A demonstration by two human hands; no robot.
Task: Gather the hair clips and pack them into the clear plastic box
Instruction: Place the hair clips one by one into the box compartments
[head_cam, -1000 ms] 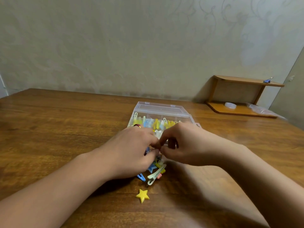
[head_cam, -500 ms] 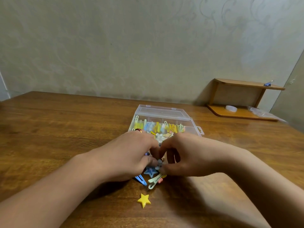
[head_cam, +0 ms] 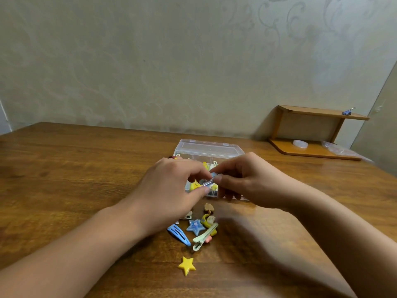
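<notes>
Left hand (head_cam: pixel 169 190) and right hand (head_cam: pixel 247 181) together pinch 1 small silver-backed clip (head_cam: pixel 209 181) in their fingers above the open clear plastic box (head_cam: pixel 209 148). Loose hair clips (head_cam: pixel 196 227) lie on the bench (head_cam: pixel 64 168) just before the box. Risk: the shared, shallow pinch may slip, dropping the clip outside the box.

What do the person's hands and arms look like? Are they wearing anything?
Both forearms are bare, with no sleeves, watch or bracelet showing. The left hand wears no gloves, and a small red and yellow bit shows at one far finger, perhaps a ring. The right hand is bare too, with short, plain nails.
</notes>
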